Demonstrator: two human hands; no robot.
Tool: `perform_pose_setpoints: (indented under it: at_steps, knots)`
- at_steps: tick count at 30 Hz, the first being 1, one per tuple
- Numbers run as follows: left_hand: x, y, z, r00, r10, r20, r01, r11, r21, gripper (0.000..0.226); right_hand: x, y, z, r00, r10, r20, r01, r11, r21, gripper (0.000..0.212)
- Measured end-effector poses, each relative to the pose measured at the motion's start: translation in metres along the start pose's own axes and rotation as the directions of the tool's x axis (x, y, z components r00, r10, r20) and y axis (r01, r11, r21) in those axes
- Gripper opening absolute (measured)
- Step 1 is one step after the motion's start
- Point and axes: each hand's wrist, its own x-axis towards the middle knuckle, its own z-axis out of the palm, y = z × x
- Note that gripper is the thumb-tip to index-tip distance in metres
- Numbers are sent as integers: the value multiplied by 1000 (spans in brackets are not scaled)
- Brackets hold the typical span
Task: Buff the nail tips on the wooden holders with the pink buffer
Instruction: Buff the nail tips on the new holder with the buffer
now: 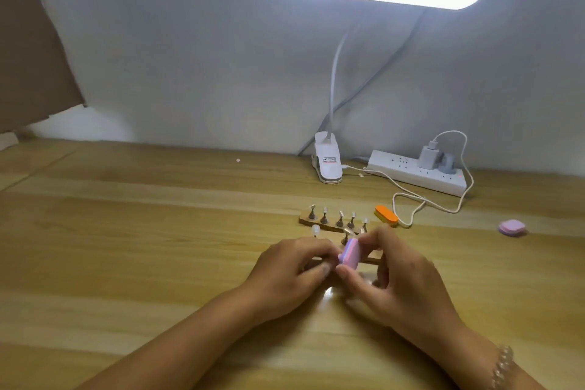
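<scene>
Right hand [402, 275] grips pink buffer [349, 254] | wooden holder [305, 220]: nail tips [340, 215]

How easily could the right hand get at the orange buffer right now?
Probably yes: the orange buffer lies uncovered just beyond the right hand, beside the far wooden holder. But that hand pinches the pink buffer, so it would likely have to set it down first.

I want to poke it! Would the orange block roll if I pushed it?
Probably not: the orange block looks flat-sided, so it would likely slide, not roll. Its layered, foam-like look suggests it is light. The white cable lies close, so a push might nudge it.
</scene>
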Motion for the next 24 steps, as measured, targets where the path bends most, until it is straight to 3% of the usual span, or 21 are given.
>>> perform_pose_setpoints:
  at_steps: [2,6,10,14,18,22,24]
  knots:
    - [0,1,-1,1000,6,18,-6,1000,-10,31,-2,-3,2,997,-65,39,66,997,-28,34]
    - [0,1,-2,1000,-7,5,7,1000,-20,20,2,3,-1,999,22,-35,-22,1000,15,35]
    - [0,4,-4,998,-31,63,31,999,-8,32,-3,-2,3,994,-92,63,95,994,-50,36]
    - [0,5,-5,998,-45,49,45,999,13,21,2,4,-1,999,34,-24,-34,999,5,36]
    - [1,7,-5,997,-48,54,48,999,6,28,-2,-2,2,993,-97,70,101,993,-59,36]
    - [1,8,-4,998,-52,34,51,998,26,20,2,2,-1,1000,20,-20,-20,1000,-22,35]
    - [1,9,-4,998,-53,42,52,998,33,28,-1,0,2,998,-60,24,61,997,-52,36]
